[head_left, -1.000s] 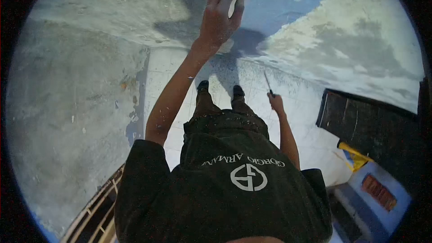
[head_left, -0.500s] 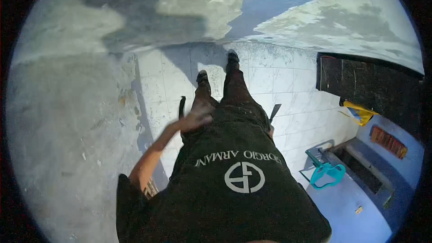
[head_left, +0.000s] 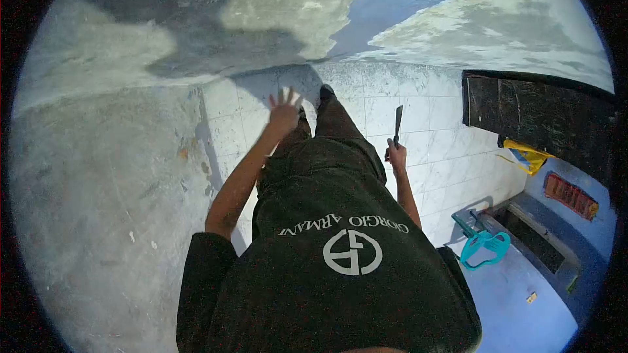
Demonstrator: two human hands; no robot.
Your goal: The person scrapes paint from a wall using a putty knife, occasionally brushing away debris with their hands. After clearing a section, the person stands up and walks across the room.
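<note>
My left hand (head_left: pixel 284 115) is held out over my left leg with its fingers spread and nothing in it; it is slightly blurred. On the other side of my body, my right hand (head_left: pixel 396 155) is closed round the handle of a scraper (head_left: pixel 398 119). The tool's narrow dark blade points away from me, above the white tiled floor (head_left: pixel 379 110). Ahead of my feet stands a wall (head_left: pixel 432 3) with patches of grey, white and blue.
A rough grey wall (head_left: pixel 98 189) stands on the left. To the right are a dark panel (head_left: pixel 533 106), a yellow bag (head_left: pixel 528 157), a reddish slatted object (head_left: pixel 569 196) and a teal plastic item (head_left: pixel 486 250) by a blue surface (head_left: pixel 504 294) and a recessed trough (head_left: pixel 533 242).
My left hand has moved forward from my waist, its fingers now spread. My right hand has come out from beside my body with the scraper, whose blade now points forward. One foot has shifted.
</note>
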